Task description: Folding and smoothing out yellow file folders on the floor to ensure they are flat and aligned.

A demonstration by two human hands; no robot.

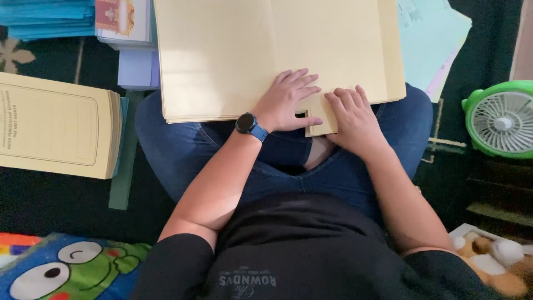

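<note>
A stack of large pale yellow unfolded folder sheets (222,55) lies across my lap. My left hand (286,100), with a blue watch on its wrist, rests flat on the stack's near edge, fingers spread. My right hand (352,114) lies beside it, pressing a small tab (317,123) that sticks out from the near edge. A small dark rectangular slot shows between the two hands. Neither hand grips anything.
A pile of printed yellow folders (55,125) lies at the left. Blue paper stacks (47,16) and a white book pile sit at the top left, light blue sheets (430,41) at the top right. A green fan (499,119) stands at the right, a plush toy (491,258) below it.
</note>
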